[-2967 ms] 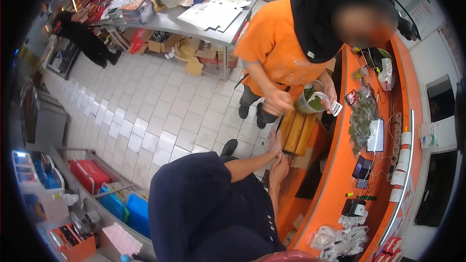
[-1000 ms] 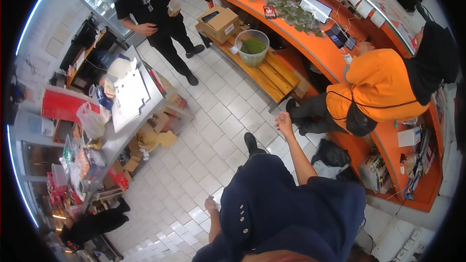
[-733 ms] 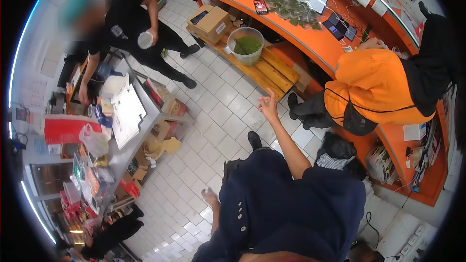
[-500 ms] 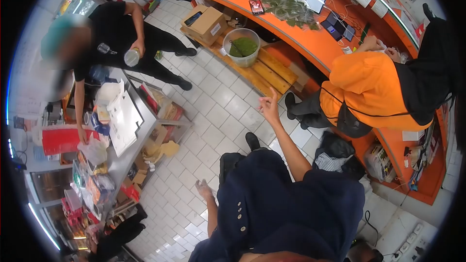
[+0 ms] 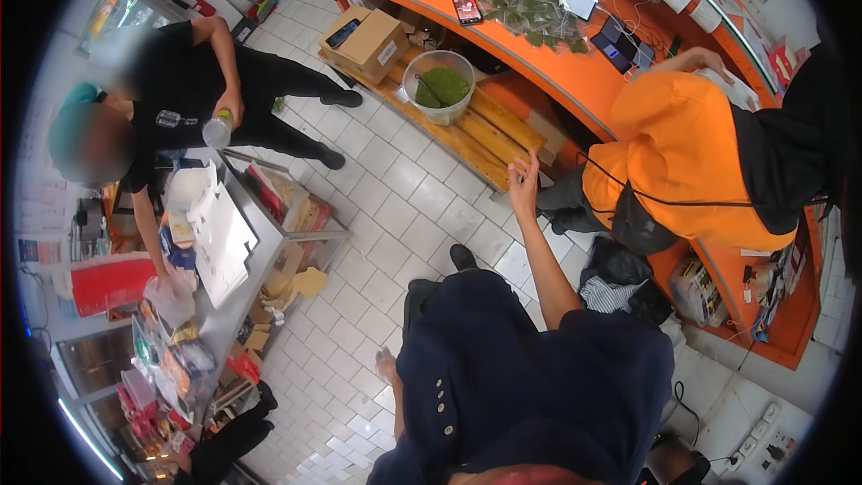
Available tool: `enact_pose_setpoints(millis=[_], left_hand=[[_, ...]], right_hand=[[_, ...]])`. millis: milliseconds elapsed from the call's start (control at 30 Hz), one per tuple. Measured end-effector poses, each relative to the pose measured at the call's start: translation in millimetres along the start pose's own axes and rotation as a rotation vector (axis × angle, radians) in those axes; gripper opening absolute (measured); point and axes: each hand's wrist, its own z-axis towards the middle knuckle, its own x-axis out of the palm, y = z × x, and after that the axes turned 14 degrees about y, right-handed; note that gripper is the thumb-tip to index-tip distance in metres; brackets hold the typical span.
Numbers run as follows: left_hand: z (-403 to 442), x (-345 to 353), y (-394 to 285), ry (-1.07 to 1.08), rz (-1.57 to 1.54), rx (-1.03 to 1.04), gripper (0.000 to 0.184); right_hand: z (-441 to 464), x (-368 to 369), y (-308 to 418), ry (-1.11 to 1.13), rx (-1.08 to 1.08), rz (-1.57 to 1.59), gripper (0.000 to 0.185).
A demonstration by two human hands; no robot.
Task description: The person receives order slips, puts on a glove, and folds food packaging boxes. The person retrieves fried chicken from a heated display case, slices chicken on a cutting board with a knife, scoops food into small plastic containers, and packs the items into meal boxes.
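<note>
My right hand is raised in front of me over the tiled floor, near the end of a wooden bench. Its fingers are slightly bent and apart, with nothing in them. Low at my left side hangs my left hand, blurred and partly hidden against my dark blue shirt; no object shows in it. On the bench stand a clear tub of green contents with a utensil in it and a cardboard box. Neither hand touches them.
A person in an orange top works at the orange counter, where bagged green leaves lie. Left, a person in black holds a jar beside a metal table. A black bag lies on the right.
My right hand has shifted slightly right and its fingers have bent differently. My left hand has dropped closer to my body. The person in black has turned and lowered the jar slightly.
</note>
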Motion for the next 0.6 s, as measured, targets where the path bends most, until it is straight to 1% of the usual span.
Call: enact_pose_setpoints(millis=[33, 100, 133, 200, 367, 433, 500, 567, 600], left_hand=[[-1, 1, 4, 0.001, 0.0, -0.022, 0.071], [-4, 2, 12, 0.006, 0.008, -0.055, 0.071], [-6, 2, 13, 0.005, 0.01, -0.066, 0.072], [-6, 1, 14, 0.011, 0.015, -0.077, 0.073], [-1, 0, 4, 0.012, 0.031, -0.083, 0.075], [2, -2, -6, 0.01, 0.035, -0.075, 0.076], [4, -4, -12, 0.001, 0.05, -0.065, 0.077], [4, -4, -24, -0.004, 0.062, -0.057, 0.078], [6, -3, -28, -0.008, 0.064, -0.049, 0.078]], right_hand=[[5, 4, 2, 0.0, 0.002, 0.0, 0.067], [14, 14, 3, 0.073, 0.05, -0.011, 0.058], [16, 20, 2, 0.07, 0.052, -0.008, 0.058], [19, 36, 6, 0.087, 0.035, 0.076, 0.052], [15, 64, 17, 0.138, 0.01, 0.04, 0.054], [7, 77, 2, 0.156, -0.002, 0.046, 0.053], [-8, 96, -44, 0.309, -0.1, 0.014, 0.04], [-38, 125, -136, 0.867, 0.128, 0.085, 0.026], [-61, 124, -124, 1.188, 0.125, -0.215, 0.028]])
